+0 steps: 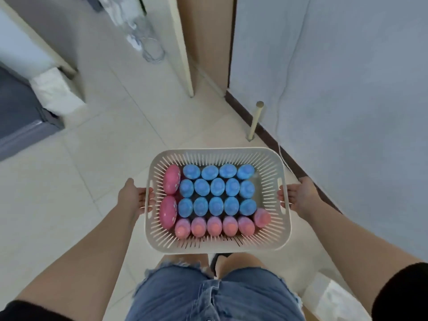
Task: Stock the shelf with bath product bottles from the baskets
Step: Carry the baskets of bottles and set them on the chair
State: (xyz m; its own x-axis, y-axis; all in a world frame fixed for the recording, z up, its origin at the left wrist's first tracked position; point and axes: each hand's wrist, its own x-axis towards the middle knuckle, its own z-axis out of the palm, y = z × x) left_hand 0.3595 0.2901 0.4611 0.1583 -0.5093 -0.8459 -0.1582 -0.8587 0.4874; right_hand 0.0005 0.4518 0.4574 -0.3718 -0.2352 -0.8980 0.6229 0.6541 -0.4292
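A floor of large pale cream tiles [111, 140] fills most of the frame, and a plain pale blue-grey wall [347, 89] with a dark brown skirting strip takes up the right side. In the upper middle stand a brown wooden panel [206, 42] and a cream-painted door edge [183, 47] beside it. A dark grey cabinet [20, 112] sits at the left edge with a white crumpled bag [55, 91] next to it, and a clear, blurred plastic bundle [143, 35] lies at the upper centre. At the bottom of the frame are the person's frayed blue denim shorts [215, 295]. In the centre, held in the air above the floor, is one white slotted rectangular plastic basket [217, 247], which holds all the bottles seen from above. The left hand [135, 196] grips the basket's left rim at the handle slot, fingers curled under the edge, and the right hand [298, 195] grips the right rim in the same way. Inside stand fourteen blue-capped bottles [217, 186] in three rows across the upper and middle part: four, then five, then five. Six pale pink-capped bottles [214, 226] line the lower side, the last one set slightly higher at the right end. Two larger deep pink rounded bottles [171, 179] with white dots lie along the left wall, one above the other. A slim cream post with a round cap [256, 121] stands by the skirting just above the basket. No label or writing can be read on anything.
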